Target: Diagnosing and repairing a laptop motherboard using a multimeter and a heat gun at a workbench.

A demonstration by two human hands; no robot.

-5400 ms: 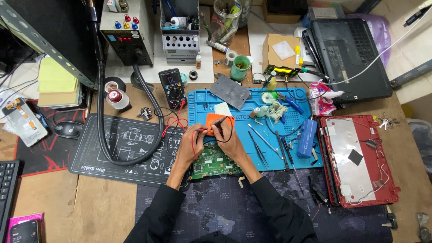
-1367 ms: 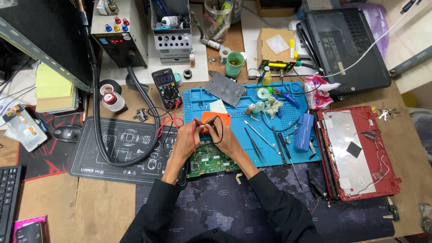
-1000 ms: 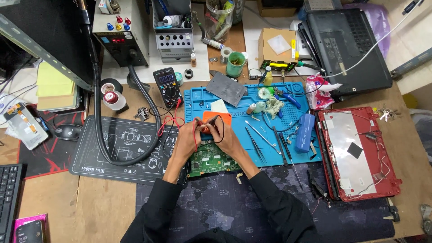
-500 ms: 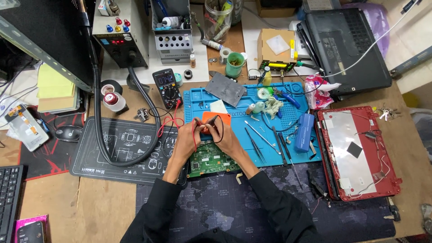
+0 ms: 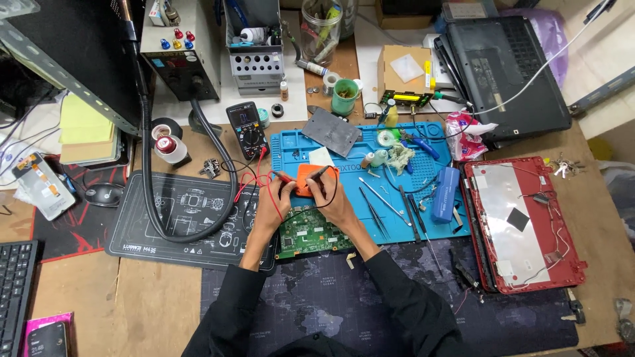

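Presently, the left hand (image 5: 270, 206) is closed around a red test probe (image 5: 283, 177), its long axis running from the fingers up and rightward, tip toward an orange pad (image 5: 309, 180). The right hand (image 5: 334, 198) pinches a black test probe (image 5: 319, 174), angled up and leftward onto the same pad. The pad lies at the lower left of the blue work mat (image 5: 370, 185), just above the green circuit board (image 5: 311, 231). A multimeter (image 5: 246, 129) stands left of the mat.
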